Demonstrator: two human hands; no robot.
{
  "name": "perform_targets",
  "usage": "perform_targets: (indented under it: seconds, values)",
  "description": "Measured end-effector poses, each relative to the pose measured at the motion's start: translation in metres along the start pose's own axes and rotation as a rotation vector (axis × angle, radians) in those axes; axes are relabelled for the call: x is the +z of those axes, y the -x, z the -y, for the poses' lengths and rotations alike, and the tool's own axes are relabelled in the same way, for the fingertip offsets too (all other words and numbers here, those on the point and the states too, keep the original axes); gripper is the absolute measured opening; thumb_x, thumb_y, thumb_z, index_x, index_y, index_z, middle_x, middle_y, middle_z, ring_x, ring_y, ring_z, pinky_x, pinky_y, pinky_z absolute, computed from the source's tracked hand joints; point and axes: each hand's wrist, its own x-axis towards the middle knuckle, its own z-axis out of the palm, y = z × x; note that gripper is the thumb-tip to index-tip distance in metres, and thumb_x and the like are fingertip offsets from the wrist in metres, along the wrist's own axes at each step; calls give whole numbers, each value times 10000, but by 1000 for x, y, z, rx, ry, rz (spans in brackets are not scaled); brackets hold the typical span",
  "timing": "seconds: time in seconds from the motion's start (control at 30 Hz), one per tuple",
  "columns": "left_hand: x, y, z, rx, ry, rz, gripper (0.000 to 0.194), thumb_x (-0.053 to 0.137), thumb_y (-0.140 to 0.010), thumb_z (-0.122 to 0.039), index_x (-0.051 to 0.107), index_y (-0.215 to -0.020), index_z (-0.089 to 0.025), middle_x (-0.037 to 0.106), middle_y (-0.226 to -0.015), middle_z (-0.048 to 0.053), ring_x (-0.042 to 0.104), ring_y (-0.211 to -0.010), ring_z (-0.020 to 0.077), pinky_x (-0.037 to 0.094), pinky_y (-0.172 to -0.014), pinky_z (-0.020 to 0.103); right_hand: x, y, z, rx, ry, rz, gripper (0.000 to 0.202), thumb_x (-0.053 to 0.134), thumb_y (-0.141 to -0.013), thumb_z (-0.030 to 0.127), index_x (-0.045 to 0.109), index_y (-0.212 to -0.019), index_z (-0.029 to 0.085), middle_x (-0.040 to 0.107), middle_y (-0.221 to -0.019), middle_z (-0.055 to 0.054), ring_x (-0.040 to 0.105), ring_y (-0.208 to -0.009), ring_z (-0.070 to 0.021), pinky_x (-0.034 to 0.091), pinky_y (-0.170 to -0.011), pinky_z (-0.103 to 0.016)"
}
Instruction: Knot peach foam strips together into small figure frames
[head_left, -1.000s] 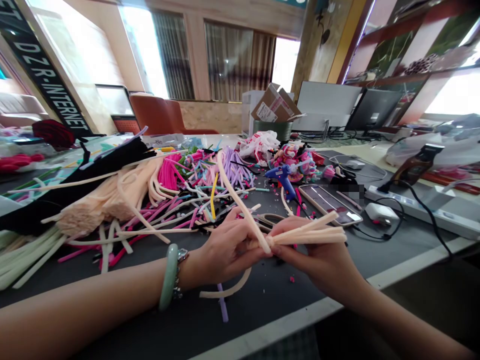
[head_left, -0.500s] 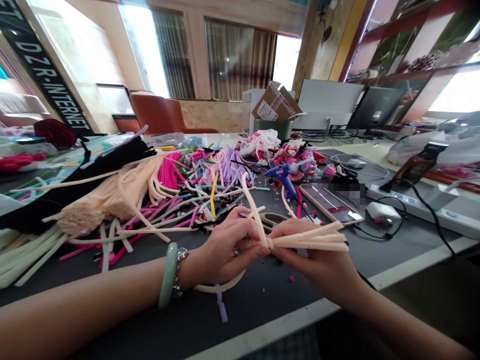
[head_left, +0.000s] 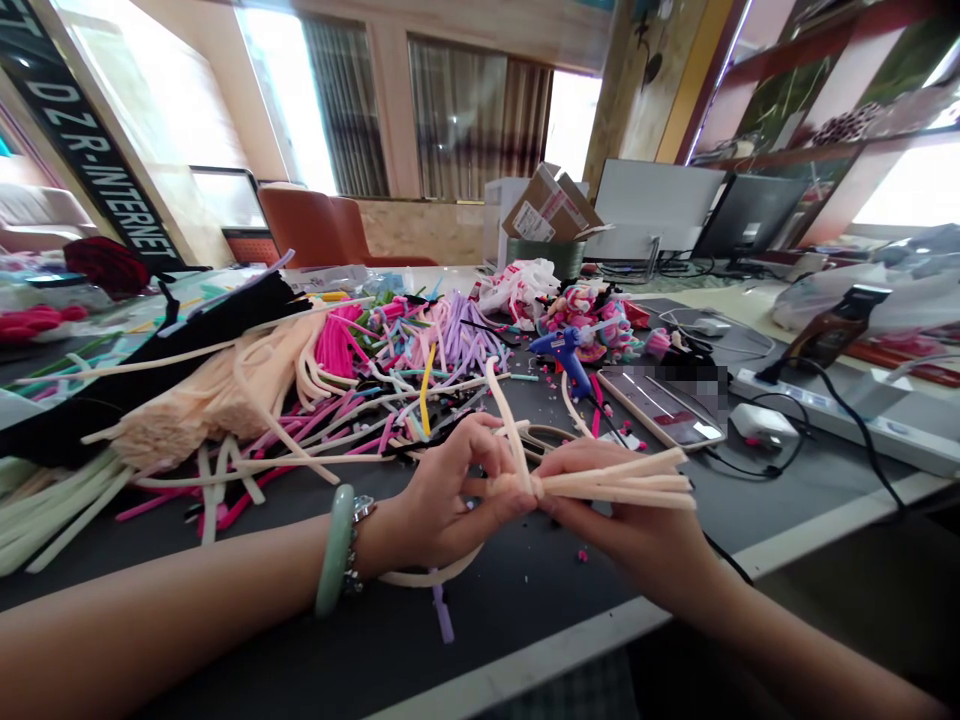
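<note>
A small bundle of peach pipe cleaners (head_left: 637,482) is gripped between both hands, its loose ends fanning out to the right. My right hand (head_left: 645,545) is closed around the bundle, thumb below and fingers behind it. With thumb and fingers pinched together, my left hand (head_left: 442,495) holds the bundle's other end. One peach pipe cleaner (head_left: 507,415) rises from between the hands, crossing the bundle where they meet. Under my left hand a pale strip (head_left: 450,572) curves out over the table. How it joins the bundle is hidden.
Left lies a thick stack of peach pipe cleaners (head_left: 255,385), with many coloured ones (head_left: 450,335) heaped behind. Past my right hand are a blue glue gun (head_left: 566,358), a phone (head_left: 660,405), a white charger (head_left: 763,427) and a power strip (head_left: 840,410) with cables.
The fingers of my left hand have lifted and curled slightly near the crossing. The bundle and my right hand have hardly moved.
</note>
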Motion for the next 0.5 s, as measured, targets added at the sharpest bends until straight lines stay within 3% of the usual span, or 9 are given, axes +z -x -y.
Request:
perform_targets:
  seconds: [0.27, 0.5]
  values:
    - [1, -5, -1, 201, -46, 13, 225, 563, -804, -93, 428, -948, -201, 589, -707, -37, 566, -639, 94, 359, -969, 455, 2, 0, -4, -7, -24, 13, 56, 650, -773, 198, 699, -800, 201, 689, -792, -19, 625, -709, -132, 500, -615, -229]
    - [-1, -9, -2, 244, -51, -5, 239, 592, -780, -58, 497, -973, -163, 631, -723, -1, 602, -688, 119, 368, -949, 440, 2, 0, -5, 10, -57, 19, 70, 653, -771, 177, 706, -811, 198, 689, -801, -10, 621, -704, -110, 493, -610, -198]
